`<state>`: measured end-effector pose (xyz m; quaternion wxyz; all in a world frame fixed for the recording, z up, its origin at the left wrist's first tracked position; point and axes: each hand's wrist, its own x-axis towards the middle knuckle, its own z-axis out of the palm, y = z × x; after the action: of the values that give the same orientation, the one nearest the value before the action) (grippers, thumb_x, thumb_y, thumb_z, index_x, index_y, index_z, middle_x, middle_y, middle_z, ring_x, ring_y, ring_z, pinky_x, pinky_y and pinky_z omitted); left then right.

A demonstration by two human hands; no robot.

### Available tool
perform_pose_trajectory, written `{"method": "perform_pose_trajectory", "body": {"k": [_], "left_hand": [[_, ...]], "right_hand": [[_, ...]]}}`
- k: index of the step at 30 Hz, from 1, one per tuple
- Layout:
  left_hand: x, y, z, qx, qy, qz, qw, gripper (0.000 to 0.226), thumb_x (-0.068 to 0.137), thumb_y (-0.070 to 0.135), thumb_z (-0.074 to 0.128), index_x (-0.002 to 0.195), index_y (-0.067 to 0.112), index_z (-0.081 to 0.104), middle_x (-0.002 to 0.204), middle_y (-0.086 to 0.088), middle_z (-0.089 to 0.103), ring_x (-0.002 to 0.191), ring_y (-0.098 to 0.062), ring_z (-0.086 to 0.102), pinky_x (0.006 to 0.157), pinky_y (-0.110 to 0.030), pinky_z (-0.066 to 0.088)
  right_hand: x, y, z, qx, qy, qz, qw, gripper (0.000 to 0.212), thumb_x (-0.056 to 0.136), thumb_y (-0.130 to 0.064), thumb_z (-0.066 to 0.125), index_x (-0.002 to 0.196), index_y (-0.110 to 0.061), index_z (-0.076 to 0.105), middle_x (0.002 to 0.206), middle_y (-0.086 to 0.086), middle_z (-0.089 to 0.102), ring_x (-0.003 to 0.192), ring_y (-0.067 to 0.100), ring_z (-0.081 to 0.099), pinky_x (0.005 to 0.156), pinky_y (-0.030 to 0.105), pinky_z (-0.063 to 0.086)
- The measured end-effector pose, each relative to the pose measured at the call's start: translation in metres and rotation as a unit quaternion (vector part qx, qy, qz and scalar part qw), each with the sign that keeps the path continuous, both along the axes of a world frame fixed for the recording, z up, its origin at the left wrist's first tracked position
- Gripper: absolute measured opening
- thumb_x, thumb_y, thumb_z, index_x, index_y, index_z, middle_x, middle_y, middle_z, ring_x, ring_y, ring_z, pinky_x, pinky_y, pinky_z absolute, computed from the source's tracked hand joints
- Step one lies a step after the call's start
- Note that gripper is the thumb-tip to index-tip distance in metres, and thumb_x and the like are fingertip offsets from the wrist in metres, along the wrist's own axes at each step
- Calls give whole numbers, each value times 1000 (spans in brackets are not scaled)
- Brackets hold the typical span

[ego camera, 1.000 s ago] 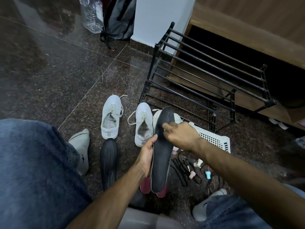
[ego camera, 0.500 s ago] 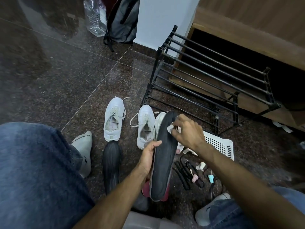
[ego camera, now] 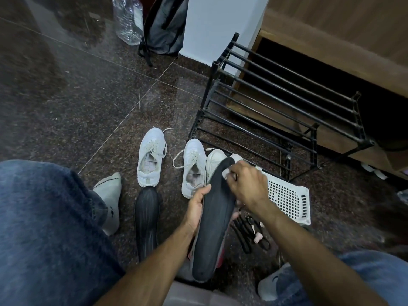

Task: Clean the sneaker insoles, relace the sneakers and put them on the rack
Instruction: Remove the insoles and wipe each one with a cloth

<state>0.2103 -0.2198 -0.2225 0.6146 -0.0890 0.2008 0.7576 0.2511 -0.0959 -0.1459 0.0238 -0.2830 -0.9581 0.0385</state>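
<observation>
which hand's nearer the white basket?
Right. The right hand wipes the held insole near its toe end, just beside the basket. The left hand grips the insole's far edge, farther away.

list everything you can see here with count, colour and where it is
dark foam insole: 1, black, held upright in front of the person
ribbed insole: 1, black, on the floor left of the held one
white lace-up sneakers: 2 in full view, a third behind the held insole, on the floor by the rack
small wipe: 1, white, at the held insole's top
metal shoe rack: 1, black, right of the sneakers
perforated plastic basket: 1, white, below the rack
grey backpack: 1, against the wall
clear plastic bottle: 1, left of the backpack
left hand: grips the insole's edge
right hand: pinches the wipe
</observation>
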Motion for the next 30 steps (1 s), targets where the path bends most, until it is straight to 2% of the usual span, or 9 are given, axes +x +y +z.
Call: {"method": "perform_pose_trajectory", "body": {"k": [3,7,10,13,17,20,22,24,30], "left_hand": [[-3,0,1,6,27,-4,1000,72,52,28,85,113,-5,66,105,-26,67,85,-38,69,77,-49,57],[-14,1,-3,-31,21,42,998,36,73,31,61,88,1,75,86,-16,72,72,-26,69,70,-31,58],[-11,1,-6,-39,9,55,998,39,80,33,50,81,2,74,79,-13,71,67,-22,68,64,-26,57],[-4,0,-4,-40,8,16,999,48,81,38,49,102,-2,67,85,-20,69,66,-30,67,61,-35,56],[1,-2,-4,-39,32,-24,998,68,75,41,61,123,-7,58,100,-28,64,69,-34,66,58,-38,56],[-4,-2,-2,-47,30,-10,998,51,78,38,52,105,-3,65,84,-22,68,62,-31,66,56,-35,55],[-6,0,-4,-57,28,11,998,47,78,35,51,105,-1,62,83,-18,68,70,-27,67,66,-32,56],[-6,0,-6,-65,29,15,997,48,78,35,51,109,-1,61,85,-19,68,73,-27,67,67,-32,56],[3,1,-3,-40,49,-41,997,68,79,38,44,126,-10,53,90,-29,67,61,-34,67,48,-33,53]], "right_hand": [[0,8,1,-17,49,-56,997,22,92,-32,54,102,-19,69,111,1,64,93,31,63,75,37,48],[29,-40,-7,-74,32,126,989,26,89,-33,48,94,-18,69,96,-2,65,67,23,64,61,41,55],[38,-45,-15,-36,18,177,983,35,85,-40,38,87,-19,67,88,-5,61,54,24,62,48,36,52],[21,-19,-12,-19,25,59,998,25,90,-35,48,95,-18,66,100,-1,61,75,31,65,71,41,53],[3,3,-4,-33,71,-104,991,21,92,-32,56,104,-19,68,113,0,63,95,32,62,77,36,46],[10,-15,-8,-64,78,-5,995,20,91,-30,56,99,-17,69,105,-1,65,83,28,65,81,41,50],[23,-34,-12,-64,32,103,992,27,90,-35,48,95,-17,68,98,-3,63,71,26,65,70,41,53],[26,-33,-13,-43,5,133,990,30,91,-36,46,97,-16,67,99,-3,61,69,27,64,63,40,53],[2,16,0,-16,44,-108,993,21,93,-34,55,98,-18,68,112,0,63,94,33,63,75,35,46]]}}
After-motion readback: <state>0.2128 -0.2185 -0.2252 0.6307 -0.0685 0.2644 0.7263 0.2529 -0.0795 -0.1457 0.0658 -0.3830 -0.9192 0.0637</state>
